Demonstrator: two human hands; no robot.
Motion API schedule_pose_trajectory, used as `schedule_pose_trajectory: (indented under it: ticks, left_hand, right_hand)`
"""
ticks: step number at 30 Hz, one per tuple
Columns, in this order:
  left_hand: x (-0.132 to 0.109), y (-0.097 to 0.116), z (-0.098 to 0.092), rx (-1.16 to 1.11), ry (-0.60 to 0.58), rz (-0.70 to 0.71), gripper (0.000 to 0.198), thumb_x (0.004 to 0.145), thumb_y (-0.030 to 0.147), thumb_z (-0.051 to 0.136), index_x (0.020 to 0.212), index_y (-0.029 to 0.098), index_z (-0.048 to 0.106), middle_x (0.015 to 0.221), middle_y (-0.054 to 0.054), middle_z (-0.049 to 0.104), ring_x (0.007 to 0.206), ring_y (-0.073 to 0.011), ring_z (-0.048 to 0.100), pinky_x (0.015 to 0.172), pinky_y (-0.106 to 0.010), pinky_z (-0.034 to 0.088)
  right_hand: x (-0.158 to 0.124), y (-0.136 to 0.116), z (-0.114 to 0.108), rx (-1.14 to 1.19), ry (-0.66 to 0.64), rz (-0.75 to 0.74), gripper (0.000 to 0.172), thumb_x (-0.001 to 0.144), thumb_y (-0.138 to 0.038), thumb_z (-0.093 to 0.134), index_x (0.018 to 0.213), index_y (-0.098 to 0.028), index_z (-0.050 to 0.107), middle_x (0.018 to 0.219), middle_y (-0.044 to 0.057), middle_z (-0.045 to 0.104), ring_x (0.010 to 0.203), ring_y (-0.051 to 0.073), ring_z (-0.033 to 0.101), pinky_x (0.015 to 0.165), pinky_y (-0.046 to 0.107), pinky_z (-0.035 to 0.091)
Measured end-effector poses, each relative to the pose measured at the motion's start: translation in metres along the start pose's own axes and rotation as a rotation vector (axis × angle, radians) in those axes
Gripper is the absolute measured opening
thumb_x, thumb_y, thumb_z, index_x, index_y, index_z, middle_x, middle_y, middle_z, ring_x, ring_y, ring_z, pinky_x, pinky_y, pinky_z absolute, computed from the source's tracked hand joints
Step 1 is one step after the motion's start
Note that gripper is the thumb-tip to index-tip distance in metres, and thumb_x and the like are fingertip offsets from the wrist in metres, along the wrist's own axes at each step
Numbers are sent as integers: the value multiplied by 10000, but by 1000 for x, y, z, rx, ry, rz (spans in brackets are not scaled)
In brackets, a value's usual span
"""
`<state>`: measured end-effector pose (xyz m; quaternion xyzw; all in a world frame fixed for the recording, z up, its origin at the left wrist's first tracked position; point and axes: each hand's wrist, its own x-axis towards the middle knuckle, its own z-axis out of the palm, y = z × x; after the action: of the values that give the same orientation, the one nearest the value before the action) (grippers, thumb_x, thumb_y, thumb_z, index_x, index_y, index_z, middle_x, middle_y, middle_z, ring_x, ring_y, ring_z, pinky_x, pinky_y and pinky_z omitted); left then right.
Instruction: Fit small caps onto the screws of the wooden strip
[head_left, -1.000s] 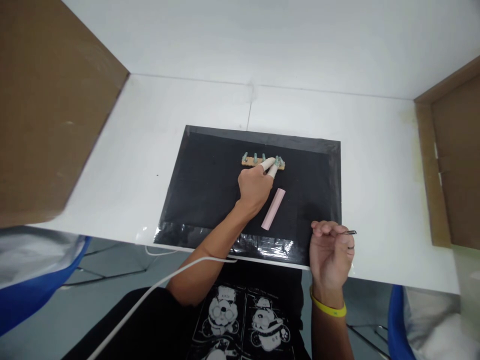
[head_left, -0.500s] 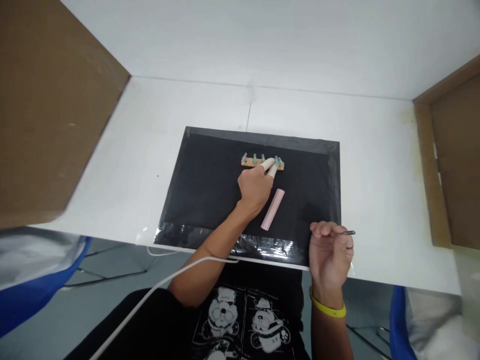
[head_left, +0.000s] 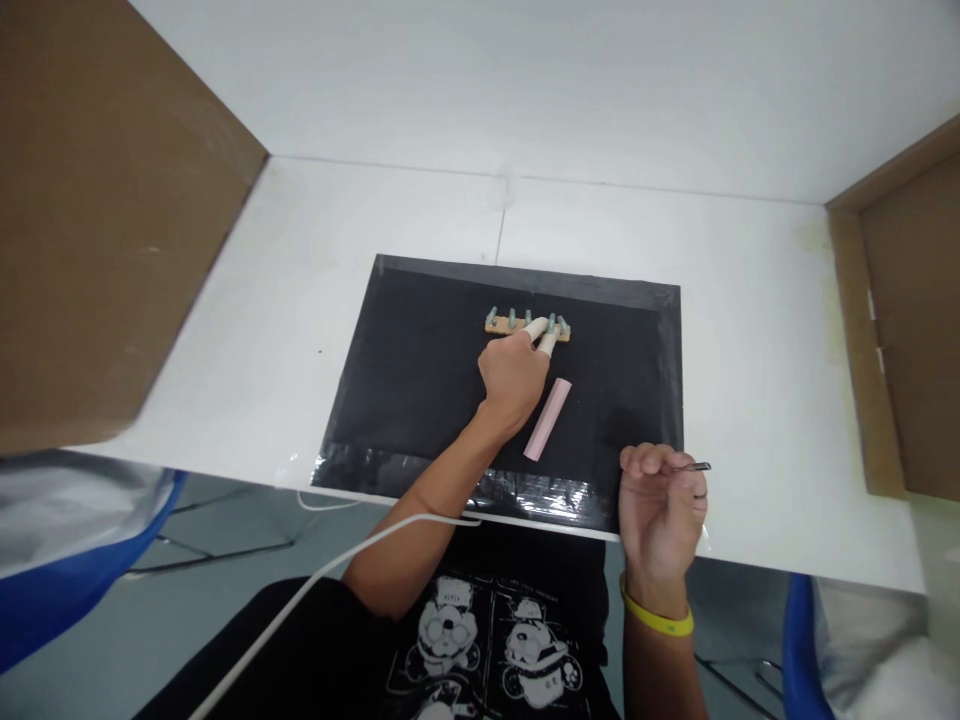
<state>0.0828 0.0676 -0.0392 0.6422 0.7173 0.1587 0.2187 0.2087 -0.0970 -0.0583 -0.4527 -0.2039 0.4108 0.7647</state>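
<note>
A small tan strip [head_left: 499,325] bearing several grey-green pegs lies on the black mat [head_left: 405,380]. My left hand [head_left: 516,372], with white covers on two fingertips, reaches over the strip's right half; those fingertips are around one peg [head_left: 552,323] near the right end, pinched on it. A pink stick [head_left: 547,419] lies slanted on the mat, just right of my left wrist. At the mat's lower right corner my right hand [head_left: 661,505] is turned palm up, its thumb and fingers closed on a thin metal tool [head_left: 699,466] whose end sticks out to the right.
The mat rests on a white table [head_left: 765,400]. Brown panels stand at the left [head_left: 112,220] and right [head_left: 911,330], with a white wall [head_left: 540,90] behind. A white cable [head_left: 330,565] crosses over my left forearm. Blue chairs [head_left: 97,560] show at both sides below the table.
The view has shifted very slightly. Both hands hold nearly the same poses, and the strip and pink stick show no clear movement on the mat.
</note>
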Motion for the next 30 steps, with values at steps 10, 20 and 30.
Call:
schedule_pose_trajectory:
  ticks: [10,20,30]
  left_hand:
    - [-6,-7,8,46,41,22,169,884,242,674,764,164,763,740,-83,758,699,-213,691,659,-283,427]
    - [-18,-11,4,-12,115,72,182,864,242,718,711,147,747,665,-49,716,617,-160,625,625,-277,398]
    - [-18,-64,-52,-464,238,389,592,1003,568,532,1449,180,570,1011,-82,785,558,-90,551,603,-240,477]
  right_hand:
    - [-1,-1,2,-12,-4,9,214,879,-451,795,858,-255,711,722,-34,578,665,125,502,658,300,431]
    - [0,0,1,-6,-7,5,218,874,-453,799,854,-254,711,727,-36,581,670,124,508,660,297,441]
    - [1,-5,4,-34,-15,0,195,900,-389,778,812,-230,706,843,-18,593,722,116,540,689,300,449]
